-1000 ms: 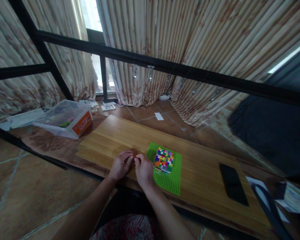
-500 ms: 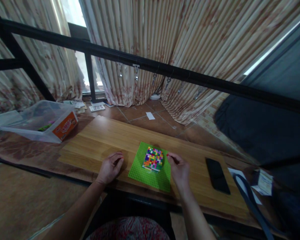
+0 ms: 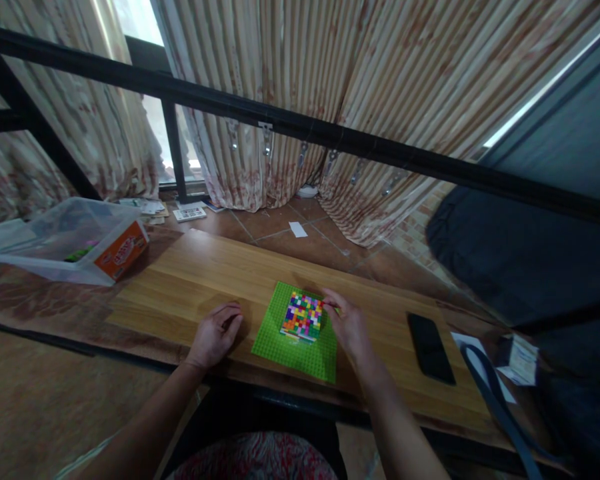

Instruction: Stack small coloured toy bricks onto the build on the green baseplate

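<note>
A green studded baseplate [image 3: 270, 340] lies on the wooden board. On it stands a rectangular block of many small multicoloured toy bricks [image 3: 303, 317]. My right hand [image 3: 347, 323] is at the block's far right corner, thumb and finger pinched on a tiny red brick [image 3: 324, 303]. Whether that brick touches the block is too small to tell. My left hand [image 3: 217, 333] rests on the board left of the baseplate, fingers curled together. A faint reddish spot shows at its fingertips, but what they hold, if anything, I cannot make out.
A clear plastic bin [image 3: 65, 240] with an orange label stands at the left, with green and pink pieces inside. A black phone [image 3: 430, 348] lies on the wooden board [image 3: 180, 273] at the right, near a dark strap [image 3: 497, 403]. A black metal rail [image 3: 300, 123] crosses beyond the table.
My right hand has moved left and away from me, bringing the red brick from beside the baseplate to the block's far right corner. My left hand stays curled in its place.
</note>
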Tool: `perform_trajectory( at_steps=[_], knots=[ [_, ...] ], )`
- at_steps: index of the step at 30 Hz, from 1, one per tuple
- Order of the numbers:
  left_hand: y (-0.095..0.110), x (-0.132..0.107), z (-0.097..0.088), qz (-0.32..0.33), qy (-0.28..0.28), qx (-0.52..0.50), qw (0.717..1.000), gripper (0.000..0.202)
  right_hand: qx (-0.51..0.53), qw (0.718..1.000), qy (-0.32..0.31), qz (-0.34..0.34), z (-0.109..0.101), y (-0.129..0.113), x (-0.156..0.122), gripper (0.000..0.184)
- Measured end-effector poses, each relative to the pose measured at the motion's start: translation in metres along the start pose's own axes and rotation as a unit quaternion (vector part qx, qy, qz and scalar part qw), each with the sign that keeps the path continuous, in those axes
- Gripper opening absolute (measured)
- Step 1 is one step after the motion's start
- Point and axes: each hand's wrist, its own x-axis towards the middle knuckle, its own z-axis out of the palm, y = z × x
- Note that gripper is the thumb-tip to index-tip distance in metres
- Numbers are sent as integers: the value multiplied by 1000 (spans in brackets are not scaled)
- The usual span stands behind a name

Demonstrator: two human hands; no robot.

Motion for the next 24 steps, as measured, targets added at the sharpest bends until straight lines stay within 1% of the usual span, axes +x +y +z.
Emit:
perform_trajectory(
  at_steps=[4,13,19,22,24],
  knots=[
    [-2,0,0,4,-2,5,1000,22,0,1000,-25,-9,-4,-3,6,36],
    [-5,-1,3,17,8,14,1000,22,-42,993,-83,-76,-10,3,13,35],
    [-3,0,2,18,9,14,1000,22,-67,990,-77,-95,-8,6,12,32],
    [-3,0,2,15,9,11,1000,22,-55,993,-69,-78,-6,7,9,34],
    [-4,0,2,9,9,9,1000,22,-41,997,-46,-55,-6,7,5,37]
  ],
)
